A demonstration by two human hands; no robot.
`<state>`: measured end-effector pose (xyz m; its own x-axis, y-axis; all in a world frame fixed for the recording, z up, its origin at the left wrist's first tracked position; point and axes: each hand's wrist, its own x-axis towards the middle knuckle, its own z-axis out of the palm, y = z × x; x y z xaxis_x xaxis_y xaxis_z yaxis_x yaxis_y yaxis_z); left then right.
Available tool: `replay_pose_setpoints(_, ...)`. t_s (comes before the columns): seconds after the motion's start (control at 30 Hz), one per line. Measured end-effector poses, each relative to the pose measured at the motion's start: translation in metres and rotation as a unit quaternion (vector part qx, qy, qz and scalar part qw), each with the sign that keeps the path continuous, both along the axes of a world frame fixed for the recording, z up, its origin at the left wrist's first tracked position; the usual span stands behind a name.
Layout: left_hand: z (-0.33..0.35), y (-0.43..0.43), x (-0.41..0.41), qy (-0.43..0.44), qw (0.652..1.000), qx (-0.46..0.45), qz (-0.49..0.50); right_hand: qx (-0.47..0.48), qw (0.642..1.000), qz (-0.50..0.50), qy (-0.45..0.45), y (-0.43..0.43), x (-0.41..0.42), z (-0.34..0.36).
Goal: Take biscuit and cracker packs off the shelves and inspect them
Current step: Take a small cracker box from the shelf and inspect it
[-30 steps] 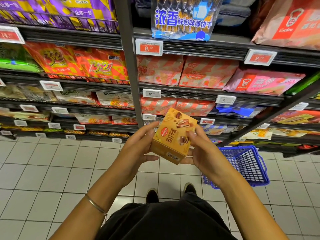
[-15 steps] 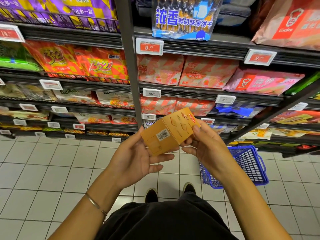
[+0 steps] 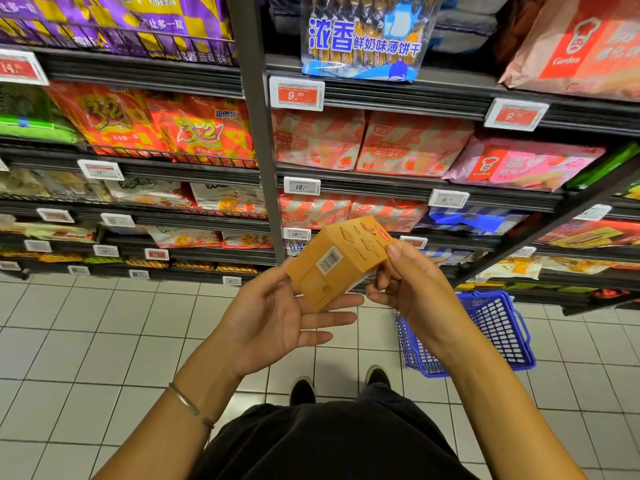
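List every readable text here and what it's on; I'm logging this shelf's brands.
"浓香 鲜奶味薄饼干": blue-and-clear biscuit pack, top shelf.
"Garden": red pack, top right; pink pack below.
"3+2": orange pack.
"9.90": red price tag.
Too small to read: print on orange box between left hand and right hand.

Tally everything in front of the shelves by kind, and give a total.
Orange box: 1
Blue basket: 1
Hands: 2, the left hand and the right hand
Black shoes: 2
Bracelet: 1
Total: 7
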<state>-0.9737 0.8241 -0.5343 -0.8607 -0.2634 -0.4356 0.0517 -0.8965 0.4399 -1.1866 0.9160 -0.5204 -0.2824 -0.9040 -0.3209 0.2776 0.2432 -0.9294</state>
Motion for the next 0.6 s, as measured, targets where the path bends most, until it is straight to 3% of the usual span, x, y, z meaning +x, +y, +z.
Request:
replay_pose_setpoints(0.37, 0.004, -0.003, -0.01, -0.035, 0.998, -0.043, 0.03, 0.012, 1.0, 0.002, 0.019, 0.01, -0.011, 0.001)
replay_pose_setpoints(0.6, 0.013, -0.01, -0.027, -0.084, 0.978, -0.18, 0.056, 0.01, 1.0, 0.02, -0.001, 0.01, -0.028, 0.009)
